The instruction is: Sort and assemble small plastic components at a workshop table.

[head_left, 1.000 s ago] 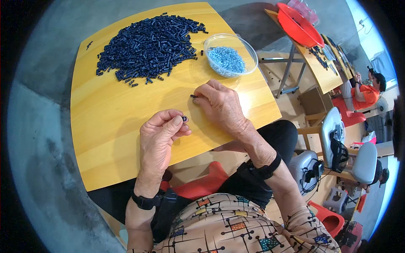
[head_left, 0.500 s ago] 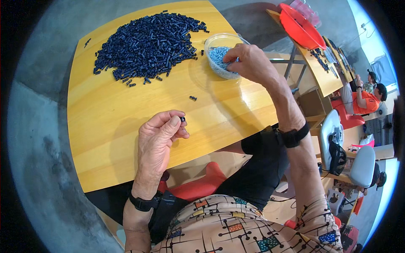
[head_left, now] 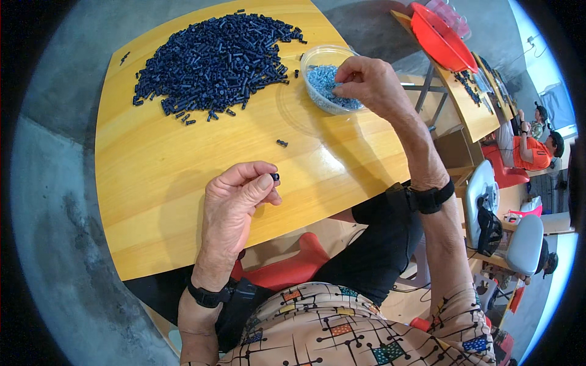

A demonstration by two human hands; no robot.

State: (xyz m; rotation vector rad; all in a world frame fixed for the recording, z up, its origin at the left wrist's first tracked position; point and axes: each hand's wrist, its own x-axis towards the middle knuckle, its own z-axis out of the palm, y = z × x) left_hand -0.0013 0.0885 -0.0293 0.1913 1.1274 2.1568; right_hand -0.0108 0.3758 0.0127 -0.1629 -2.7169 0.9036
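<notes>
My left hand [head_left: 239, 198] is closed above the near part of the yellow table, thumb and fingers pinching a small black cylindrical plastic piece [head_left: 275, 177]. Its hollow-looking end pokes out past the fingertips. Over the right side of a clear round plastic tub [head_left: 326, 108] is my right hand [head_left: 379, 86], thumb and forefinger drawn together. Whatever they pinch is too small to make out. Many small shiny silver-blue metal pieces [head_left: 321, 78], perhaps screws, fill the tub's bottom. A lone black piece [head_left: 281, 143] lies on the wood between my hands.
A big heap of black plastic pieces [head_left: 213, 61] covers the far left of the yellow table [head_left: 152, 158]. Off to the right, another table holds a red basin [head_left: 441, 39]. Two people [head_left: 534, 149] sit farther back, near grey-blue chairs [head_left: 525, 241].
My right hand has risen slightly and shifted right over the tub, its fingers drawing out of the metal pieces. The left hand keeps its hold on the black piece.
</notes>
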